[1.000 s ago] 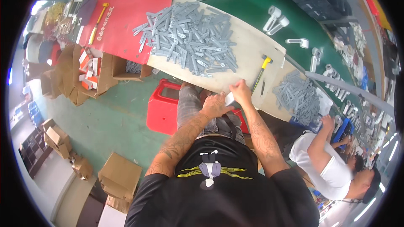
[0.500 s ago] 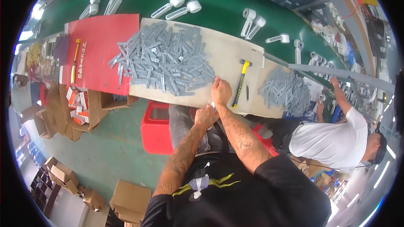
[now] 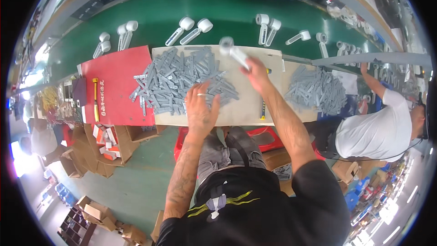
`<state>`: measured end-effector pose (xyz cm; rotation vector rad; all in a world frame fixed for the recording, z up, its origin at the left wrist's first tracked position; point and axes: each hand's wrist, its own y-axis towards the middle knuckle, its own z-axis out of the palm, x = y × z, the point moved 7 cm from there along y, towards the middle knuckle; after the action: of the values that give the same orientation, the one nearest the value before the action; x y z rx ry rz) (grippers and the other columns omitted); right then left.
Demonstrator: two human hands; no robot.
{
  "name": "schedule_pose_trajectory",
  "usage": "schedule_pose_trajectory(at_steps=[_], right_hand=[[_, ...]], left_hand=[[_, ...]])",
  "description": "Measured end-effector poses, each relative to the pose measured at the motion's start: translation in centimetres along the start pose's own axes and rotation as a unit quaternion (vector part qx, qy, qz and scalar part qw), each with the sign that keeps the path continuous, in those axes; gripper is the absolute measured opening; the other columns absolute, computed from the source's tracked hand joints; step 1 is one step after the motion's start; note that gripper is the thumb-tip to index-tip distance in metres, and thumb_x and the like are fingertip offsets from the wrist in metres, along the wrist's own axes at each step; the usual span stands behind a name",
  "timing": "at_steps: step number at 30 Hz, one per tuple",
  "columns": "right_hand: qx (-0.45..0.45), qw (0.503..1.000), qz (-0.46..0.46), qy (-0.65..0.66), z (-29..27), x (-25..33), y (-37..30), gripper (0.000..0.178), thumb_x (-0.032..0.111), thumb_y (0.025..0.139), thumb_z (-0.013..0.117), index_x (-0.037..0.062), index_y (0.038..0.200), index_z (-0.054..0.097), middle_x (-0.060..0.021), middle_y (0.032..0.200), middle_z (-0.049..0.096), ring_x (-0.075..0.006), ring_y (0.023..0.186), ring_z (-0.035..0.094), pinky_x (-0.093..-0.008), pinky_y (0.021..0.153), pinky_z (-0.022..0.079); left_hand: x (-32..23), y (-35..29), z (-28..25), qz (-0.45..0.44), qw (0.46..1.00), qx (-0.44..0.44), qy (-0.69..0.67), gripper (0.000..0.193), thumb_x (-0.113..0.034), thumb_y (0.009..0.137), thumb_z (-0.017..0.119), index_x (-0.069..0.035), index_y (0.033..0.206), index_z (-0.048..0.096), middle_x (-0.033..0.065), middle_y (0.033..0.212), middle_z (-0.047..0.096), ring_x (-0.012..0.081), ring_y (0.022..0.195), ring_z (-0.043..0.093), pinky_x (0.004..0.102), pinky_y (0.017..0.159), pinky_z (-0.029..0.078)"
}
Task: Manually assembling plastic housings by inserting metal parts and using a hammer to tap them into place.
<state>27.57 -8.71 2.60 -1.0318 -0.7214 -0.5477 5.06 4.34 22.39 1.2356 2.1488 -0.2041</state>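
Observation:
My right hand (image 3: 258,76) is closed around the handle end of a white piece with a round, ring-like head (image 3: 236,55). Slightly blurred, that piece hangs over the far part of the cardboard sheet, its head pointing to the far left. My left hand (image 3: 201,113) has its fingers spread and holds nothing; it hovers at the near right side of a heap of flat grey strips (image 3: 180,79). Whether its fingertips touch the strips I cannot tell. Partly hidden behind my right forearm lies a yellow and black hammer (image 3: 262,110).
Similar white round-headed pieces (image 3: 198,31) lie along the green conveyor belt (image 3: 232,16). A second grey heap (image 3: 316,89) sits to the right, near a co-worker in a white shirt (image 3: 375,123). Left are a yellow-handled tool (image 3: 96,100) on red board (image 3: 123,91) and open cartons (image 3: 120,148).
My hands were together at the table's near edge and have parted. The right moved up and forward with the white piece; the left opened toward the grey heap. The whole view has shifted.

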Motion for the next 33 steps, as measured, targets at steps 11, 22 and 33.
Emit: schedule_pose_trajectory(at_steps=[11, 22, 33], right_hand=[[-0.437, 0.572, -0.223, -0.658, -2.2, 12.2, 13.0, 0.036, 0.037, 0.087, 0.072, 0.0031, 0.099, 0.075, -0.0199, 0.108, 0.061, -0.0409, 0.110, 0.058, -0.0503, 0.092, 0.051], [0.009, 0.948, -0.132, -0.290, 2.6, 6.6, -4.6, 0.038, 0.038, 0.108, 0.059, 0.0021, 0.116, 0.071, -0.0103, 0.094, 0.073, -0.0182, 0.086, 0.069, -0.0344, 0.072, 0.054], [0.189, 0.768, -0.445, -0.420, 12.7, 7.6, -26.8, 0.044, 0.000, 0.088, 0.080, 0.0042, 0.127, 0.060, -0.0204, 0.116, 0.074, -0.0368, 0.103, 0.074, -0.0416, 0.086, 0.061]], left_hand=[[9.4, -15.1, -1.4, -0.211, 0.947, 0.216, -0.106, 0.023, -0.017, 0.096, 0.072, -0.003, 0.114, 0.068, 0.0163, 0.114, 0.073, 0.0372, 0.109, 0.066, 0.0469, 0.096, 0.052], [5.7, -7.5, -0.5, -0.390, 0.815, 0.092, -0.419, 0.039, -0.034, 0.105, 0.064, -0.002, 0.126, 0.068, 0.0072, 0.094, 0.076, 0.0116, 0.071, 0.061, 0.0283, 0.067, 0.049], [1.7, -5.3, -0.9, -0.337, 0.647, -0.016, -0.684, 0.041, -0.031, 0.109, 0.057, 0.003, 0.131, 0.061, 0.0162, 0.116, 0.074, 0.0085, 0.067, 0.057, 0.0243, 0.061, 0.046]])
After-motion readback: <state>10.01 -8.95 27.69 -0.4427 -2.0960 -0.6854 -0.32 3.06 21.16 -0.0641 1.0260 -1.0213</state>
